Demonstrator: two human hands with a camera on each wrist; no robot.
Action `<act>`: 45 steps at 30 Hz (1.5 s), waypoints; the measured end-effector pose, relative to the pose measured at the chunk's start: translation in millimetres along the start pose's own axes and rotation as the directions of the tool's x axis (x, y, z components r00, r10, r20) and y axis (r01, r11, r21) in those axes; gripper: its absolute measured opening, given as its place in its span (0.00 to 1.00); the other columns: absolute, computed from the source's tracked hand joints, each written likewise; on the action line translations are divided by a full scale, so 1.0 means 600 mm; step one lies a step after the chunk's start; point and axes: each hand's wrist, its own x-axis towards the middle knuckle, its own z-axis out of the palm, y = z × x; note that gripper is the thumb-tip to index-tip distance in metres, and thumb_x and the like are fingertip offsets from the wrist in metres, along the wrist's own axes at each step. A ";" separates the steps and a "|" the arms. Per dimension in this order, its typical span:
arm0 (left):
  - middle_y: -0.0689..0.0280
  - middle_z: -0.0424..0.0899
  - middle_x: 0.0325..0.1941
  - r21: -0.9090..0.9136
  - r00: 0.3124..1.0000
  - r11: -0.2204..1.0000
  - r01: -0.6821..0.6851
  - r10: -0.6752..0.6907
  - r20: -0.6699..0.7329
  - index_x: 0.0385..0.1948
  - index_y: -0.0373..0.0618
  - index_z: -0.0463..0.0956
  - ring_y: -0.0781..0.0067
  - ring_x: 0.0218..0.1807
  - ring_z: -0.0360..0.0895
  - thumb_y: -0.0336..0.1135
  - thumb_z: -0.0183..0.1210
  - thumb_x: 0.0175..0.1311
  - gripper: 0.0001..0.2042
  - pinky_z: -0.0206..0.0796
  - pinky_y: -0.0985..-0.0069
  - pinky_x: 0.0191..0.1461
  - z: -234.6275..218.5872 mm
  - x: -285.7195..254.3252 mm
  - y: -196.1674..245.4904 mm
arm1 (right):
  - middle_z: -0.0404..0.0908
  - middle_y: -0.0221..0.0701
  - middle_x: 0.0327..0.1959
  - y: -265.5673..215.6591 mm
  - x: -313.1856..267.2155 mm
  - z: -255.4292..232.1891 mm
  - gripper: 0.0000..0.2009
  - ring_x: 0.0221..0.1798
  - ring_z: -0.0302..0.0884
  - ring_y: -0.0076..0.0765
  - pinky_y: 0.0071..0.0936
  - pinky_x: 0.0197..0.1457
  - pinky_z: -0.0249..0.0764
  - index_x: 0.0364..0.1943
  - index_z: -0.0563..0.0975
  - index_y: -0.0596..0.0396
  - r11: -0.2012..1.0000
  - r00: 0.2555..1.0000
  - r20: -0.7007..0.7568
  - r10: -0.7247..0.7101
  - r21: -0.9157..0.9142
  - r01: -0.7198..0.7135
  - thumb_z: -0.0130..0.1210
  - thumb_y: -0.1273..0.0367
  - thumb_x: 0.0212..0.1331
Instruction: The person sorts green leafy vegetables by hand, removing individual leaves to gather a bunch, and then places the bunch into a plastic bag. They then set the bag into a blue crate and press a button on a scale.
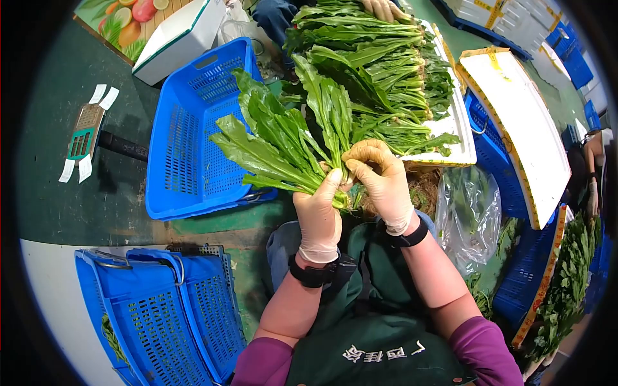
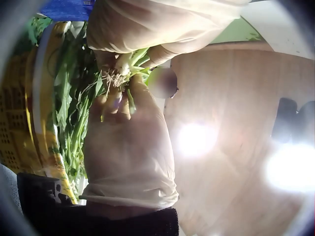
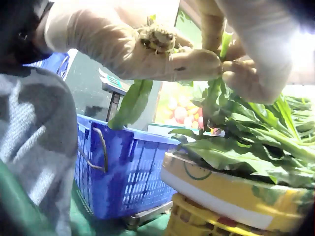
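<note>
In the head view my gloved left hand (image 1: 318,222) grips a bunch of long green leafy herbs (image 1: 270,138) at its root end, the thumb pressing across the stems. The leaves fan out forward and left. My gloved right hand (image 1: 383,183), fingertips right beside the left thumb, pinches the base of a leafy plant (image 1: 331,112) against the bunch. Pale roots (image 3: 160,38) stick out of the left fist in the right wrist view. In the left wrist view both hands meet around stems and roots (image 2: 118,76).
A white foam box (image 1: 467,145) heaped with similar greens lies ahead, another person's gloved hand (image 1: 383,9) over it. A blue basket (image 1: 164,186) stands front left near a scale display (image 1: 82,143). More blue baskets (image 1: 154,315) sit at lower left. A clear plastic bag (image 1: 470,219) lies right.
</note>
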 end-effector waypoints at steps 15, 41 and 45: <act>0.60 0.81 0.45 -0.038 0.998 0.998 0.050 -0.048 0.048 0.47 0.33 0.74 0.66 0.45 0.82 0.21 0.56 0.65 0.10 0.79 0.65 0.52 0.002 0.003 0.006 | 0.81 0.34 0.50 -0.022 -0.006 -0.027 0.11 0.47 0.78 0.27 0.24 0.54 0.72 0.45 0.81 0.64 0.894 0.965 0.102 0.241 0.364 -0.262 0.59 0.73 0.61; 0.59 0.80 0.49 -0.035 0.981 0.987 0.154 -0.149 0.122 0.52 0.35 0.71 0.64 0.49 0.81 0.20 0.54 0.66 0.14 0.78 0.63 0.54 -0.012 0.005 -0.016 | 0.83 0.30 0.38 -0.023 -0.011 -0.057 0.16 0.35 0.77 0.18 0.16 0.39 0.73 0.54 0.75 0.66 0.951 0.957 0.039 0.286 0.107 -0.289 0.57 0.72 0.65; 0.58 0.80 0.52 0.007 0.982 0.991 0.133 -0.133 0.133 0.56 0.36 0.70 0.61 0.52 0.80 0.23 0.54 0.67 0.16 0.76 0.59 0.58 -0.016 0.004 -0.017 | 0.83 0.31 0.39 -0.023 -0.020 -0.056 0.15 0.34 0.78 0.18 0.16 0.38 0.73 0.54 0.75 0.64 0.898 0.934 0.023 0.357 0.265 -0.350 0.53 0.69 0.68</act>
